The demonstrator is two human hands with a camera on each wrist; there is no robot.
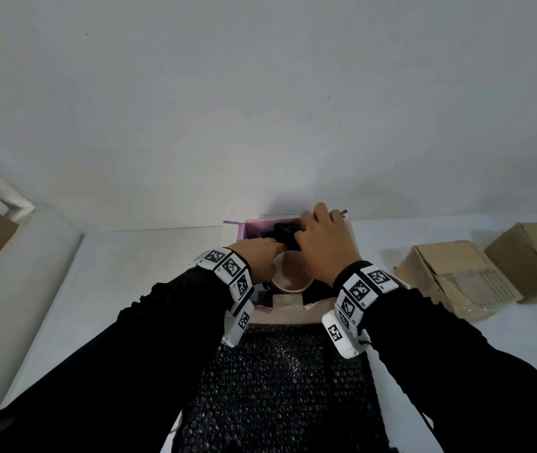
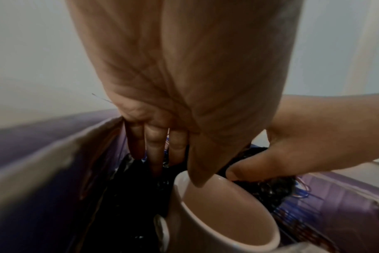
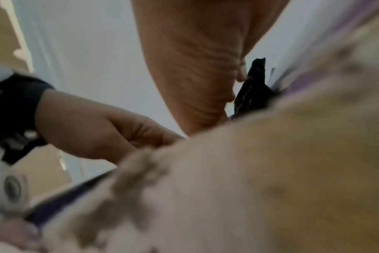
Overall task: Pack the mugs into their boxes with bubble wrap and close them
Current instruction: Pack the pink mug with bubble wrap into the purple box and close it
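Observation:
A pale pink mug (image 1: 291, 278) stands upright in an open box with a purple inside (image 1: 251, 229). Black bubble wrap (image 1: 284, 237) is stuffed behind the mug. My left hand (image 1: 275, 249) reaches in from the left. In the left wrist view its straight fingers (image 2: 155, 154) push down into the wrap (image 2: 138, 184) beside the mug (image 2: 227, 215), and its thumb touches the rim. My right hand (image 1: 304, 236) curls over the wrap from the right, its thumb (image 2: 247, 168) pressing into it. The right wrist view shows a corner of the wrap (image 3: 253, 87) by that hand's fingers (image 3: 231, 95).
A large sheet of black bubble wrap (image 1: 280, 387) lies on the white table between my arms. Two brown cardboard boxes (image 1: 450, 279) (image 1: 535, 259) sit at the right. A white wall rises just behind the box. A blurred box flap (image 3: 270, 171) fills the right wrist view.

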